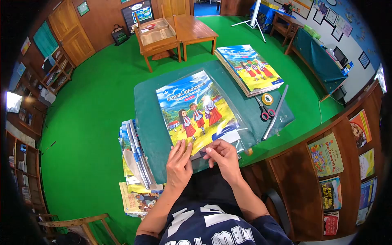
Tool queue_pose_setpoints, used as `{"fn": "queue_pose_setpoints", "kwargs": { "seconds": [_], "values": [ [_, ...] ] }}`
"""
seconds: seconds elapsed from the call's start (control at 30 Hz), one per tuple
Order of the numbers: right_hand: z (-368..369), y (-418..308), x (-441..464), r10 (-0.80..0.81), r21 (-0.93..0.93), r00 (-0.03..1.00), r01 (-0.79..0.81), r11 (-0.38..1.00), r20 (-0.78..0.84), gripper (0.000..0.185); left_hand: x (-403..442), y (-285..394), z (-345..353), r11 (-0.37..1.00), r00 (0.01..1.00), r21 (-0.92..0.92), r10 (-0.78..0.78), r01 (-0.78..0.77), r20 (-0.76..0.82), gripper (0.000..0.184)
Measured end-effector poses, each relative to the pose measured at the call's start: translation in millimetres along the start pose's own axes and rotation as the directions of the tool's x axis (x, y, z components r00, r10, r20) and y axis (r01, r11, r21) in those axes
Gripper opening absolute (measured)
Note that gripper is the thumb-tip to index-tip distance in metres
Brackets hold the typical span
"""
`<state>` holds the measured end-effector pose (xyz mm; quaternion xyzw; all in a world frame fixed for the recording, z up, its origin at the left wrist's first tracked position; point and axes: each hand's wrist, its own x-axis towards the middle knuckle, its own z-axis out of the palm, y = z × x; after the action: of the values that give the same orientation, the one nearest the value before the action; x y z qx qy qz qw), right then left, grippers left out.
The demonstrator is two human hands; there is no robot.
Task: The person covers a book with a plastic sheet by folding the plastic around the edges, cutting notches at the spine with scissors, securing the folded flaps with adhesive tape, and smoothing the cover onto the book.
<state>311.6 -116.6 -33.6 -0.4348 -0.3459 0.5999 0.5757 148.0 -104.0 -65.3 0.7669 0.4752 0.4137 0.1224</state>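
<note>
A "Bahasa Indonesia" textbook lies on the green table in front of me, with a clear plastic cover spread beyond its right side. My left hand rests with fingers stretched flat on the book's lower left edge. At the lower edge, the thumb and forefinger of my right hand pinch what looks like the plastic's edge; the fingertips partly hide it. A white patch shows at the book's lower right corner.
A stack of textbooks stands at the table's far right. Near it lie scissors, a tape roll and a long thin rod. Plastic rolls lie over more books at left. A wooden rack curves along the right.
</note>
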Motion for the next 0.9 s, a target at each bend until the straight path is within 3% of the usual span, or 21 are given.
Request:
{"fn": "queue_pose_setpoints", "kwargs": {
  "seconds": [0.37, 0.53, 0.7, 0.83, 0.87, 0.9],
  "values": [
    [8.1, 24.3, 19.4, -0.182, 0.042, 0.980, 0.186, 0.982, -0.080, 0.007, 9.5, 14.3, -10.5, 1.000, 0.999, -0.022, -0.020, 0.021, 0.040, 0.048],
    [4.1, 27.2, 20.0, -0.201, 0.064, 0.977, 0.205, 0.977, -0.075, 0.008, 24.8, 19.0, -6.8, 0.992, 0.997, 0.104, 0.070, -0.073, 0.032, 0.048],
    [2.8, 12.9, 14.4, -0.131, 0.018, 0.982, 0.135, 0.991, -0.138, 0.009, 27.5, 14.5, 14.1, 0.995, 0.990, 0.007, 0.099, -0.101, 0.105, 0.051],
    [-21.3, -4.4, 3.9, 0.056, -0.113, 0.982, -0.077, 0.991, -0.179, 0.013, 21.3, 10.1, 19.7, 0.986, 0.984, 0.050, 0.155, -0.160, 0.087, 0.054],
    [-27.0, -9.6, 0.4, 0.058, -0.113, 0.982, -0.079, 0.991, -0.180, 0.013, 20.9, 10.0, 20.2, 0.986, 0.984, 0.049, 0.154, -0.159, 0.089, 0.054],
    [-33.3, -15.9, -4.0, 0.085, 0.001, 0.979, -0.086, 0.996, -0.186, 0.014, 20.6, 9.9, 20.7, 0.985, 0.983, 0.059, 0.156, -0.162, 0.098, 0.054]
  ]
}}
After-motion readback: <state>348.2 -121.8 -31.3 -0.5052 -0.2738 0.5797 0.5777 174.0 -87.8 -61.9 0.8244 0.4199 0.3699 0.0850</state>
